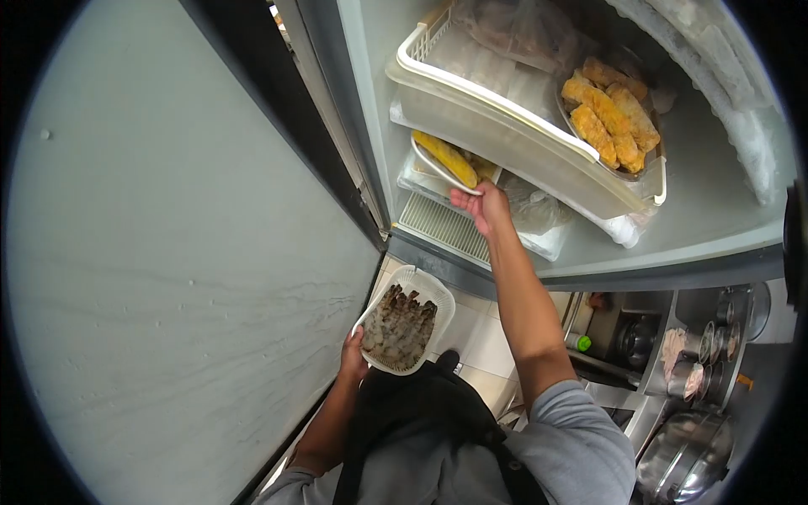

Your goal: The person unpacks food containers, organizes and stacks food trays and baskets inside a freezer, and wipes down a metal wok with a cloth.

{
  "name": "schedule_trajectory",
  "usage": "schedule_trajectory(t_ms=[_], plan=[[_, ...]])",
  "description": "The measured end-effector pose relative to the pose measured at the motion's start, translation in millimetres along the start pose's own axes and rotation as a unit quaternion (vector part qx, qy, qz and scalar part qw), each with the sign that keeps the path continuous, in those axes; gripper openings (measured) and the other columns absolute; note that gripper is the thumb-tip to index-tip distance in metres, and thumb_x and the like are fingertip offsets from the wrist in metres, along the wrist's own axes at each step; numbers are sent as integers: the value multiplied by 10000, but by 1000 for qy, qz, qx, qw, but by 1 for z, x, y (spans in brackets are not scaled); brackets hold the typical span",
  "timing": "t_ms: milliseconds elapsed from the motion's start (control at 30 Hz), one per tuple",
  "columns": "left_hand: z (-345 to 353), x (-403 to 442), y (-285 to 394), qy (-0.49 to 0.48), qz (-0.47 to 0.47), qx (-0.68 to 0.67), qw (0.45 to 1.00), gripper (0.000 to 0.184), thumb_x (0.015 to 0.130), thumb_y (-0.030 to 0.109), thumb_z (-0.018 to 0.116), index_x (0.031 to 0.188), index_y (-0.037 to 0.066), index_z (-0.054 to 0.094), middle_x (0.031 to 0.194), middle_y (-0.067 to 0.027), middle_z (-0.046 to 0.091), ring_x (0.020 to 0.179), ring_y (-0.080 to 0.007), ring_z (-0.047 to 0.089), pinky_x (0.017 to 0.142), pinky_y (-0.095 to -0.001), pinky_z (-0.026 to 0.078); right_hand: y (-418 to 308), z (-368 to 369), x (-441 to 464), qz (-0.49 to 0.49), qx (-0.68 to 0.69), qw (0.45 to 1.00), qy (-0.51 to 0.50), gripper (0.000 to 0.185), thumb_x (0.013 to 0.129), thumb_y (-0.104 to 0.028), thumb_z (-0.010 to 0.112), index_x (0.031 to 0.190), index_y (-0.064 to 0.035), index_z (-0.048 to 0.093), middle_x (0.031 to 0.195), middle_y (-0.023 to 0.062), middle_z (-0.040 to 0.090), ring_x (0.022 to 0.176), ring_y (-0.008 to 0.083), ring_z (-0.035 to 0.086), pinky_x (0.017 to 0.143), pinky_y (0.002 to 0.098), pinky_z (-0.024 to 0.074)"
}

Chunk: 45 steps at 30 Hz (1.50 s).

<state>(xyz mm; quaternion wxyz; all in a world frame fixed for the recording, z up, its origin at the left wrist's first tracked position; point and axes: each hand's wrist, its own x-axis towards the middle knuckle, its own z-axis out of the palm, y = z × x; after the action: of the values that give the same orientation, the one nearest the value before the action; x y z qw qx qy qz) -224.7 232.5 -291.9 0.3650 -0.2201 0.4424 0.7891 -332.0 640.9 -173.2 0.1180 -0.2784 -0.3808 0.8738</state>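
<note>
Low in the view, my left hand [353, 355] is closed on the left rim of a white plastic basket [440, 305]. Frosty grey shrimp [400, 332] lie inside it. My right hand [483, 207] reaches into the freezer, its fingers at the edge of a white-rimmed dish [433, 162]. A yellow food piece [454, 158] rests on that dish. Just above is a large white basket [505, 122] with wrapped packs and a plate of orange-yellow frozen rolls [613, 114].
The open freezer door [185, 252] fills the left side. Below the dish is a ribbed shelf [442, 225]; a frosted bag [534, 206] lies right of my hand. A counter with metal bowls and a large steel pot [686, 454] stands at the lower right.
</note>
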Motion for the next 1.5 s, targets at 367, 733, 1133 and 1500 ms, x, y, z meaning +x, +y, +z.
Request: schedule_trajectory(t_ms=[367,733,1133,1500], plan=[[-49,-5,-50,8,-15,-35,999,409,954,300,507,1267,41,460,1203,-126,565,1120,-276,556,967,-445,445,43,-41,-229,127,-52,990,-11,413,787,-18,415,1157,155,474,1128,261,586,958,365,638,764,459,576],[-133,-29,-118,46,-20,-33,998,516,972,347,436,1356,4,397,1345,-135,485,1240,-283,470,1051,-419,367,198,-149,-171,174,-75,979,80,328,815,-47,451,1062,164,492,1067,250,568,876,369,643,703,452,591],[-125,-21,-107,33,-17,-76,996,554,960,379,444,1368,10,383,1356,-151,474,1255,-296,449,1065,-440,337,293,-190,62,83,-27,991,99,205,889,-35,460,1075,42,501,1106,182,548,939,291,614,822,404,547],[-26,97,-79,-47,1,-146,988,524,985,372,402,1373,21,380,1357,-131,479,1241,-268,466,1054,-419,353,257,-190,-39,124,-32,990,51,690,933,-575,397,1414,-86,313,1265,93,540,1106,218,523,959,421,391]])
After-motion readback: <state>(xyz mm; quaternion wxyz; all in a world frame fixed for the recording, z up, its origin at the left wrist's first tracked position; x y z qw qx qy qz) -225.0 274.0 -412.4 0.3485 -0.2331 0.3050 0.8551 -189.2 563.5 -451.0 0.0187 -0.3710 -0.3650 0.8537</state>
